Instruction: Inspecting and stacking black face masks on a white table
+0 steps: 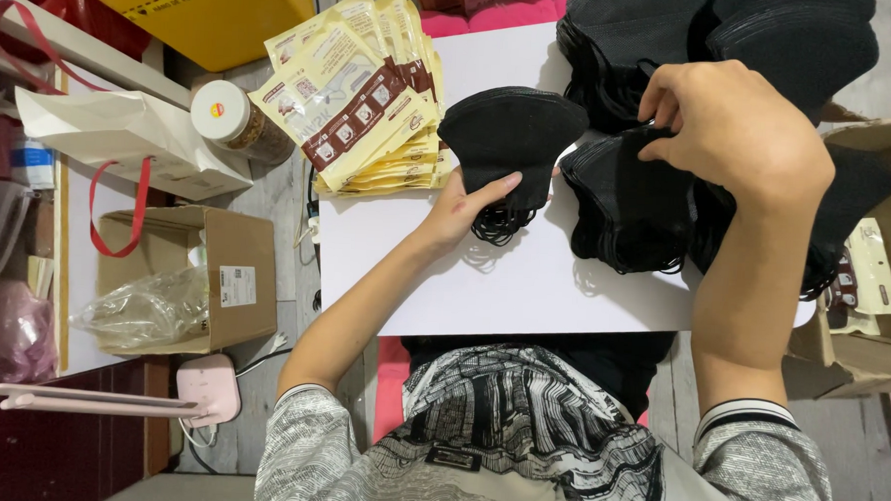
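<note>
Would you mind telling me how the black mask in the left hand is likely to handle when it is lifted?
The black mask is probably light: the left hand holds it by its lower edge alone. It looks thin and soft, so likely floppy. Its loose ear loops dangle below and may snag on the mask pile nearby.

Left hand (464,207): forearm bare, stretched forward from grey patterned sleeve, wrist straight, palm up, thumb extended, fingers pinched closed. Right hand (731,127): forearm raised upright, wrist bent down, back of hand toward camera, fingers curled in, tips pinching. Hands apart, left lower.
</note>
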